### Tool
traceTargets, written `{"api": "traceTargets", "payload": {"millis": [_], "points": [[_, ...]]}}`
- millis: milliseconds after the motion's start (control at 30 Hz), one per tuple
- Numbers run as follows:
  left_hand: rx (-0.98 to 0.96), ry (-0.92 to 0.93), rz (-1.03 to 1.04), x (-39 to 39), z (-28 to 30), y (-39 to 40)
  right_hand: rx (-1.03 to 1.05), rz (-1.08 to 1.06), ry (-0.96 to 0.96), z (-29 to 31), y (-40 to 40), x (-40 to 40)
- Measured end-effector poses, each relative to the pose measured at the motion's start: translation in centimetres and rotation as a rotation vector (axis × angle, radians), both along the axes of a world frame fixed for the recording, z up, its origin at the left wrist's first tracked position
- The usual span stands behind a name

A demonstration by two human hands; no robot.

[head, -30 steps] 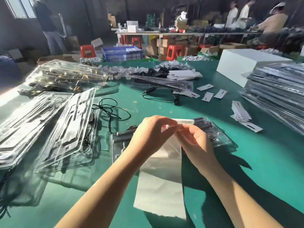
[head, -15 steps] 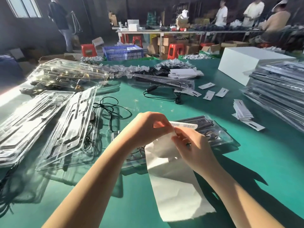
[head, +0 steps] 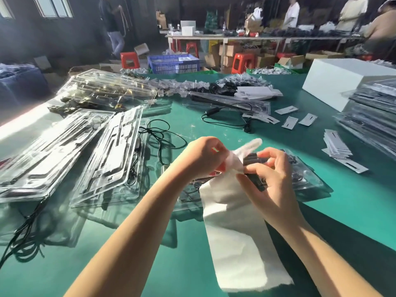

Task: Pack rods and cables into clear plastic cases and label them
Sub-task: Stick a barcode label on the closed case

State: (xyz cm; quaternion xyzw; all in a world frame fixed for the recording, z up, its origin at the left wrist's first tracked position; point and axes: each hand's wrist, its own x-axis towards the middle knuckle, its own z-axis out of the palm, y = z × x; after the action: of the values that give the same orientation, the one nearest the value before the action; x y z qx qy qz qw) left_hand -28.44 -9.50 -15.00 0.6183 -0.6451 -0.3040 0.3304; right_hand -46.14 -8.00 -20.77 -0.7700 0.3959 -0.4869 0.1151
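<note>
A long white backing strip hangs from my hands down over the green table. My left hand grips the strip's top end in curled fingers. A blurred white label sticks up between my two hands. My right hand is beside it with curled fingers; whether it pinches the label is unclear. Under my hands lies a clear plastic case holding dark rods and a cable.
Open clear cases and a loose black cable lie to the left. A stack of closed cases and a white box stand at the right. White cards lie near them. People work at a far table.
The label has peeled up off the strip and now points upward. My right hand moved right and opened a little. The strip's lower end swung to the right.
</note>
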Motion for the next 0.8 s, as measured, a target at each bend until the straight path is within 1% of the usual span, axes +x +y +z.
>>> {"api": "traceTargets", "payload": {"millis": [33,100,133,167,233,267,333,367,400,433,500,533,567,600,633,667,700,733,800], "points": [[0.033,0.103,0.085,0.3,-0.3,-0.3,0.063,0.007,-0.049,0.2,0.0,0.0],[0.067,0.272,0.267,1.4,-1.0,-0.9,0.297,0.144,-0.282,1.2,-0.2,-0.4],[0.06,0.307,0.338,2.2,-1.3,-1.2,0.395,0.194,-0.419,1.8,-0.7,-0.8],[0.044,0.333,0.388,3.0,-1.7,-1.3,0.427,0.172,-0.513,2.4,-1.5,-1.4],[-0.003,0.352,0.433,4.6,-2.2,-1.4,0.408,-0.033,-0.576,3.3,-4.3,-3.7],[-0.032,0.333,0.443,5.3,-2.5,-1.5,0.412,-0.151,-0.623,3.6,-6.0,-5.6],[-0.089,0.252,0.469,6.1,-2.8,-1.5,0.472,-0.381,-0.752,4.0,-9.3,-10.1],[-0.115,0.224,0.479,6.1,-2.9,-1.5,0.526,-0.489,-0.784,4.0,-10.7,-12.4],[-0.134,0.207,0.483,5.9,-2.9,-1.6,0.562,-0.564,-0.765,3.5,-12.1,-14.5],[-0.148,0.189,0.482,5.7,-2.9,-1.6,0.584,-0.596,-0.733,3.0,-12.9,-15.7],[-0.173,0.157,0.469,5.1,-2.9,-1.8,0.564,-0.693,-0.652,2.4,-13.9,-16.8],[-0.194,0.161,0.45,4.8,-2.7,-1.8,0.532,-0.769,-0.522,2.3,-13.9,-16.8],[-0.226,0.163,0.421,4.5,-2.6,-1.6,0.559,-0.825,-0.464,2.2,-13.2,-16.1],[-0.277,0.155,0.39,4.1,-2.3,-1.4,0.54,-0.858,-0.427,2.0,-12.6,-15.0],[-0.34,0.14,0.361,3.6,-2.1,-1.2,0.447,-0.869,-0.39,2.4,-11.3,-13.0],[-0.415,0.125,0.33,3.2,-1.8,-0.9,0.337,-0.791,-0.323,2.5,-9.9,-10.9],[-0.5,0.097,0.292,2.6,-1.6,-0.6,0.275,-0.672,-0.25,2.6,-8.4,-8.5],[-0.591,0.048,0.25,2.1,-1.4,-0.3,0.299,-0.505,-0.221,2.9,-6.7,-6.0],[-0.761,-0.113,0.182,1.1,-1.0,0.3,0.524,-0.162,-0.276,3.6,-3.7,-1.5]]}}
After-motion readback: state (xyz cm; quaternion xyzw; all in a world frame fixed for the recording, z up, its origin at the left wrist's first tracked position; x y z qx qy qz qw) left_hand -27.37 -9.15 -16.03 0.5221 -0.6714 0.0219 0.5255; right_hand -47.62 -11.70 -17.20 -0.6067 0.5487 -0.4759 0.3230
